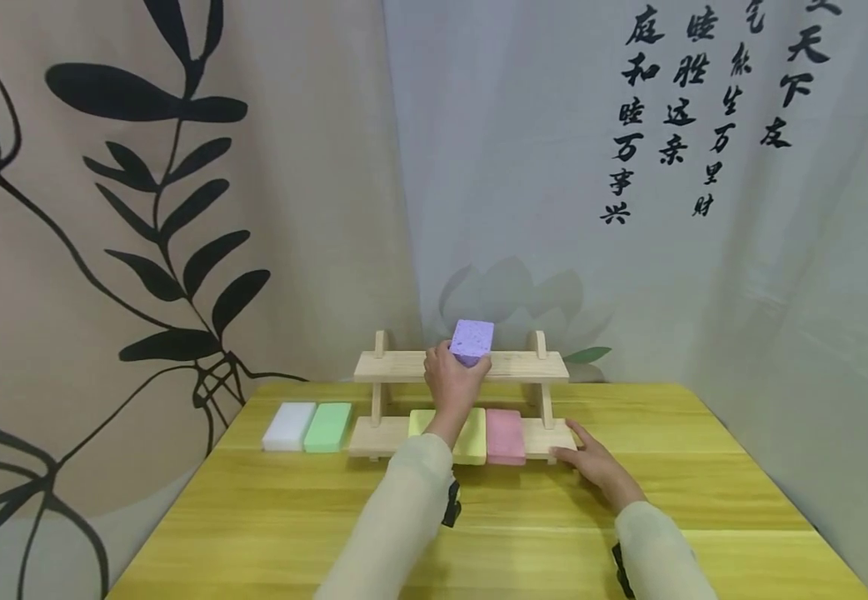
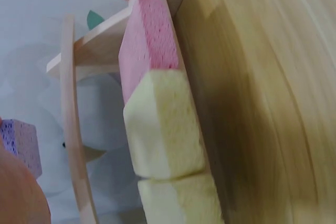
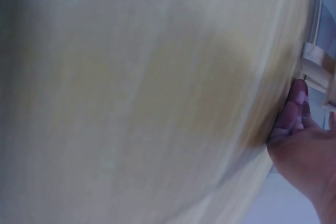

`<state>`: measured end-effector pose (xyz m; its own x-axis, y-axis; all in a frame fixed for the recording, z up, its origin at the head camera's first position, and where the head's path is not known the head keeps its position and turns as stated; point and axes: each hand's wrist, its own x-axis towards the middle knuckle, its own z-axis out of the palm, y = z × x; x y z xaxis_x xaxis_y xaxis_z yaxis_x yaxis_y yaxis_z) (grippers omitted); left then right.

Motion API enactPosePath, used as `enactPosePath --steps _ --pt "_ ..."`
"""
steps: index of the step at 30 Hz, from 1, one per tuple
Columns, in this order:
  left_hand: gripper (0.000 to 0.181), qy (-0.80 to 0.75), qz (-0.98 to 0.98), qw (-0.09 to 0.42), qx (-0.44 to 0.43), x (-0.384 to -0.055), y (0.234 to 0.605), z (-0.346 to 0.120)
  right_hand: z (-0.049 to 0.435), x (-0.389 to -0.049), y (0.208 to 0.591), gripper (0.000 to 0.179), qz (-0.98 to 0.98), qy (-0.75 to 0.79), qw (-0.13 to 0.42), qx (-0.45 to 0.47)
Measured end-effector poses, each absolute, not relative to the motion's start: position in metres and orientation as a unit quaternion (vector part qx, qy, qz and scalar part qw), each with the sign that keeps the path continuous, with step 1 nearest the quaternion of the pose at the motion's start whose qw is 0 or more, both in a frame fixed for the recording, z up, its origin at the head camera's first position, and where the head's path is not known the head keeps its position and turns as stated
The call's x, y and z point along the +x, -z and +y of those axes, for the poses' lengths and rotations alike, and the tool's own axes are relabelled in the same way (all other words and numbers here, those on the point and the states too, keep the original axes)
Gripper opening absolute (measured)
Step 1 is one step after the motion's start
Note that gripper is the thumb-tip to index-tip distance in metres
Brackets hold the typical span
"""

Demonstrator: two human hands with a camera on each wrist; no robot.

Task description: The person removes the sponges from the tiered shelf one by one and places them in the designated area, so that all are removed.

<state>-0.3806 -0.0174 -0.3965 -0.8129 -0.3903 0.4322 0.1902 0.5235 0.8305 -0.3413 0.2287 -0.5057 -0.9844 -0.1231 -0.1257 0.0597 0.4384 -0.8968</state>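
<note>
My left hand grips a purple sponge block between thumb and fingers. It is over the upper board of a two-tier wooden shelf, and the sponge overlaps that board in the head view. On the lower board lie two yellow sponges, side by side, partly hidden by my left arm in the head view. A pink sponge is right beside them. My right hand holds the right end of the lower board, with a fingertip on top and other fingers below it in the left wrist view.
A white sponge and a green sponge lie on the wooden table, left of the shelf. Behind the table hangs a pale curtain with dark leaf prints and black lettering.
</note>
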Motion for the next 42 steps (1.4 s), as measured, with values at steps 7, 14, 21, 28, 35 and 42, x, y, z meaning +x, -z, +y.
enactPosePath --steps 7,14,21,28,35,42 --pt "0.068 0.48 -0.818 0.311 0.049 -0.38 0.387 -0.035 0.226 -0.341 0.504 0.09 0.844 0.53 0.084 0.005" --pt "0.071 0.481 -0.821 0.305 0.046 -0.379 0.374 -0.054 0.226 -0.341 0.505 0.086 0.844 0.53 0.085 0.009" --pt "0.073 0.476 -0.828 0.295 0.035 -0.379 0.36 -0.081 0.226 -0.34 0.504 0.087 0.846 0.526 0.086 0.004" --pt "0.076 0.471 -0.828 0.303 0.033 -0.381 0.347 -0.117 0.227 -0.34 0.506 0.087 0.844 0.53 0.085 0.006" --pt "0.075 0.461 -0.831 0.31 0.04 -0.383 0.341 -0.159 0.227 -0.339 0.504 0.09 0.846 0.525 0.089 0.005" --pt "0.076 0.452 -0.832 0.317 0.052 -0.377 0.337 -0.202 0.226 -0.339 0.504 0.087 0.847 0.525 0.086 0.013"
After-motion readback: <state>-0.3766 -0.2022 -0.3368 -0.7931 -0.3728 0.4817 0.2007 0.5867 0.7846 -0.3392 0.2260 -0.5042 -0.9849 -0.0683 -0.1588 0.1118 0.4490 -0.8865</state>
